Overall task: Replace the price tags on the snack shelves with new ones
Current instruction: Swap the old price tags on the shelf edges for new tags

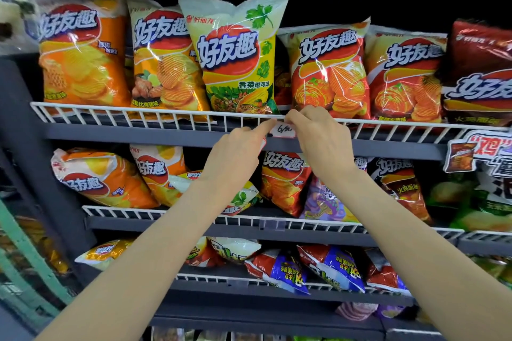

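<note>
We reach up to the white wire rail point(155, 116) of the top snack shelf. Our left hand point(235, 147) points its forefinger against the rail, just left of the handwritten price tag point(285, 130), grip grasping nothing. Our right hand point(318, 133) pinches the tag's upper edge, just below the rail, under the orange chip bag point(329, 69).

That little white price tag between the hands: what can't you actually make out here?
Head view, the only one:
- Price tag: its right part is hidden by the right hand; the handwriting seems to start with 6, the rest is too small.
- Left hand: its forefinger reaches the tag; the other fingers are hidden behind the hand, so its grip is unclear.
- Dark red bag: cut off by the right edge.
- Bags at far left: blurred.
</note>
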